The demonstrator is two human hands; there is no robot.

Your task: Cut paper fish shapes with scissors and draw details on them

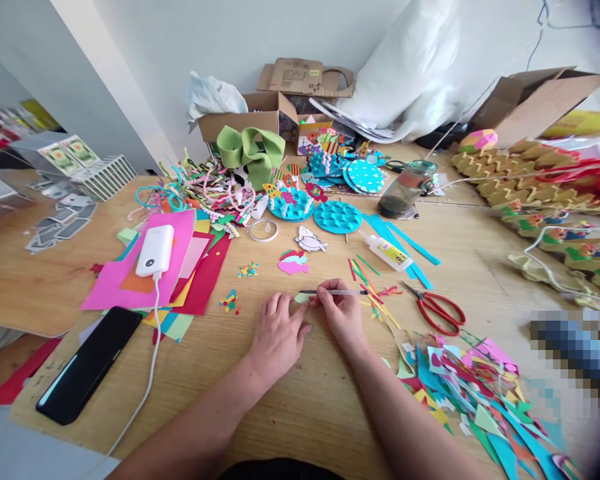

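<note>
My right hand (pixel 341 315) is closed in a pinch around a slim pen (pixel 351 292), held almost level with its dark end toward the left. A small pale green paper piece (pixel 301 298) lies under that end. My left hand (pixel 279 331) rests on the wooden table with its fingers stretched out, the fingertips beside the green piece. Just beyond are a pink paper fish (pixel 293 263) with coloured strips and a white fish cutout (pixel 311 239). Thin coloured paper strips (pixel 375 293) lie right of my right hand, near red-handled scissors (pixel 441 311).
A glue bottle (pixel 389 253) lies beyond the strips, near a glass jar (pixel 405 190). Paper scraps (pixel 465 380) heap at right. Coloured sheets (pixel 205 280), a white power bank (pixel 155 250) and a black phone (pixel 90 363) are at left. Blue scalloped discs (pixel 337 217) sit behind.
</note>
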